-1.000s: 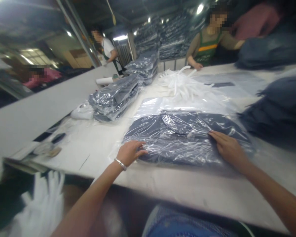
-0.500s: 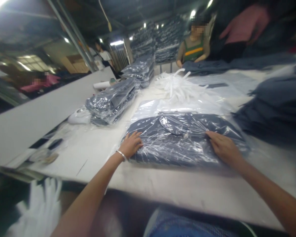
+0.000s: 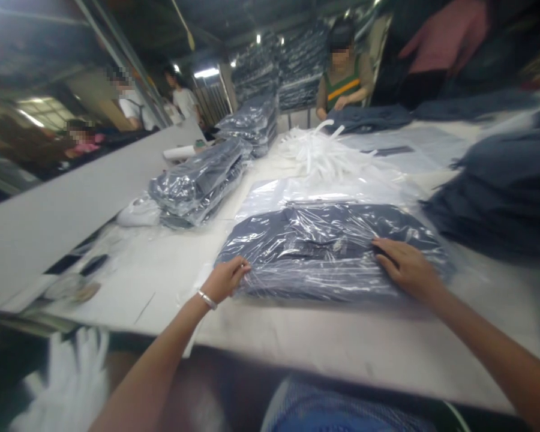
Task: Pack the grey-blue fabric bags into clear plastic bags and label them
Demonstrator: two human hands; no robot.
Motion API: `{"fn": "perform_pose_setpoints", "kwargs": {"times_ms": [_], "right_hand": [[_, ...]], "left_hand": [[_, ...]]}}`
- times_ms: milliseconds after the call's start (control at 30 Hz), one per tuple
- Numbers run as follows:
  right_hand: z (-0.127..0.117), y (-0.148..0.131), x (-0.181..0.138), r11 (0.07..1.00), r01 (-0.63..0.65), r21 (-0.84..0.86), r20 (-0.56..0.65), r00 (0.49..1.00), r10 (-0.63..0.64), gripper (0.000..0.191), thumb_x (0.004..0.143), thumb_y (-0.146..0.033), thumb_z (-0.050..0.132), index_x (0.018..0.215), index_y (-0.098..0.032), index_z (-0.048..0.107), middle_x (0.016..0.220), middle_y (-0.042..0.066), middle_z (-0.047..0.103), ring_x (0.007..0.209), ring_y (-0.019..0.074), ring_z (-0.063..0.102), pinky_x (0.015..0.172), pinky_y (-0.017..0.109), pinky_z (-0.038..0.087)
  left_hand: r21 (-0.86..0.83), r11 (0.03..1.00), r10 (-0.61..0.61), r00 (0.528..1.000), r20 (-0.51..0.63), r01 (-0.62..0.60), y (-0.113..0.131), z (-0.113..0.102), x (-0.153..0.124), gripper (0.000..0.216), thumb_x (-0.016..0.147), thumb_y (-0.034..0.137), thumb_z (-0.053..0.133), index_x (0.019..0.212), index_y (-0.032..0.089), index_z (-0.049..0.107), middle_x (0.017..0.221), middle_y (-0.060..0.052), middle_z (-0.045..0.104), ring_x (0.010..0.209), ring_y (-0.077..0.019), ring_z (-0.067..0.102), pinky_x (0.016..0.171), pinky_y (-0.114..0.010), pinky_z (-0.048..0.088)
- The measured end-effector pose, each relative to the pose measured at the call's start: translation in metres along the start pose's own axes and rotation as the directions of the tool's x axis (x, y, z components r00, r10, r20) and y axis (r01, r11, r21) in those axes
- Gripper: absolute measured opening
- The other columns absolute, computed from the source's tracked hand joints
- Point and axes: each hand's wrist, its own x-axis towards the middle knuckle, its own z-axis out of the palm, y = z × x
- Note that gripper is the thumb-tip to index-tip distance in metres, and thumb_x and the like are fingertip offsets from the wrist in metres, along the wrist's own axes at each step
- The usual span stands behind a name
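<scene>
Fingers of your left hand [image 3: 225,279] curl shut on the near left corner of the bagged garment [image 3: 319,246]; your right hand [image 3: 405,267] presses flat and open on its right side. It lies on the tabletop [image 3: 162,276], near another stack of bagged garments [image 3: 198,180].

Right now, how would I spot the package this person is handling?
On the long white table, near its front edge, lies a flat bagged dark garment. Unlike the stack of bagged garments to its left, it lies alone, the left hand gripping its corner, the right hand flat on top.
</scene>
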Motion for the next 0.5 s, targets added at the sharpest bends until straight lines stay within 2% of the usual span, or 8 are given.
{"fn": "perform_pose_setpoints", "kwargs": {"times_ms": [67, 133, 233, 300, 400, 500], "right_hand": [[0.001, -0.001, 0.001, 1.0, -0.009, 0.001, -0.01, 1.0, 0.009, 0.042, 0.096, -0.04, 0.047, 0.133, -0.022, 0.057, 0.132, 0.01, 0.063, 0.119, 0.0284, 0.06, 0.105, 0.047, 0.044], [0.001, -0.002, 0.002, 1.0, -0.013, 0.006, -0.027, 1.0, 0.013, 0.041, 0.096, -0.039, 0.048, 0.131, -0.021, 0.058, 0.13, 0.01, 0.064, 0.118, 0.0283, 0.06, 0.105, 0.046, 0.045], [0.003, 0.0, 0.002, 0.999, -0.045, 0.01, -0.063, 0.997, 0.045, 0.039, 0.097, -0.033, 0.046, 0.132, -0.021, 0.058, 0.129, 0.01, 0.065, 0.117, 0.0277, 0.061, 0.103, 0.046, 0.047], [0.004, 0.003, 0.0, 0.998, -0.055, 0.022, -0.077, 0.995, 0.057, 0.039, 0.097, -0.027, 0.042, 0.132, -0.02, 0.058, 0.128, 0.01, 0.065, 0.117, 0.0268, 0.062, 0.103, 0.045, 0.048], [0.005, 0.009, -0.002, 0.997, -0.068, 0.048, -0.062, 0.996, 0.071, 0.041, 0.096, -0.019, 0.037, 0.131, -0.02, 0.059, 0.128, 0.009, 0.066, 0.116, 0.0247, 0.062, 0.104, 0.043, 0.048], [0.002, 0.012, -0.001, 0.994, -0.1, 0.049, -0.044, 0.994, 0.102, 0.042, 0.094, -0.016, 0.038, 0.131, -0.021, 0.059, 0.128, 0.007, 0.066, 0.115, 0.0235, 0.063, 0.102, 0.041, 0.049]], "left_hand": [[0.096, 0.995, 0.004, 1.0, -0.022, -0.002, 0.004, -0.001, 0.011, 0.031, 0.093, 0.048, 0.045, 0.084, 0.022, 0.06, 0.061, 0.001, 0.062, 0.057, -0.0162, 0.059, 0.059, -0.026, 0.04], [0.172, 0.985, 0.026, 0.999, -0.038, -0.019, 0.004, 0.0, 0.021, 0.032, 0.091, 0.049, 0.048, 0.081, 0.022, 0.063, 0.073, -0.002, 0.066, 0.07, -0.0193, 0.061, 0.064, -0.028, 0.04], [0.079, 0.997, 0.01, 1.0, 0.011, -0.011, -0.007, 0.007, 0.034, 0.033, 0.087, 0.051, 0.052, 0.082, 0.022, 0.067, 0.086, -0.004, 0.069, 0.08, -0.0201, 0.06, 0.07, -0.028, 0.041], [-0.018, 1.0, -0.009, 0.997, 0.078, 0.01, -0.018, 0.014, 0.042, 0.036, 0.083, 0.055, 0.054, 0.081, 0.021, 0.069, 0.08, -0.002, 0.069, 0.076, -0.0184, 0.06, 0.069, -0.027, 0.042], [-0.089, 0.995, -0.025, 0.988, 0.153, 0.039, -0.032, 0.021, 0.05, 0.047, 0.082, 0.062, 0.052, 0.077, 0.019, 0.069, 0.062, 0.001, 0.062, 0.058, -0.0143, 0.054, 0.058, -0.025, 0.041], [-0.119, 0.991, -0.035, 0.986, 0.16, 0.055, -0.038, 0.025, 0.054, 0.05, 0.081, 0.064, 0.051, 0.076, 0.018, 0.069, 0.059, 0.002, 0.06, 0.055, -0.0132, 0.051, 0.055, -0.024, 0.039]]}}
